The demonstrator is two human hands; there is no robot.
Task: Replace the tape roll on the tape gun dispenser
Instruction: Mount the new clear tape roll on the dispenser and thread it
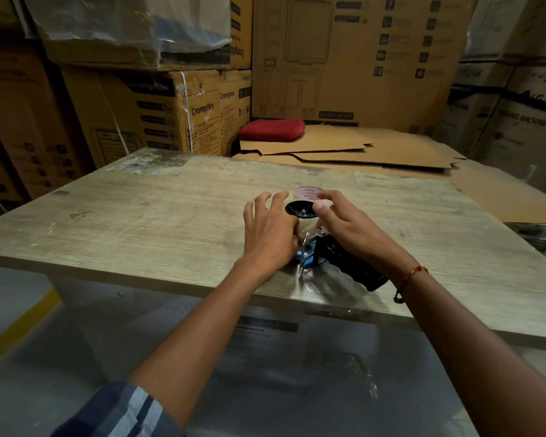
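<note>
The wooden table (139, 216) carries the tape gun dispenser (338, 257) lying near its front edge, black handle toward the person. The tape roll (306, 194) sits on the dispenser's far end. The left hand (270, 231) rests beside it, fingers spread and relaxed; the right hand (344, 222) pinches the roll's rim.
</note>
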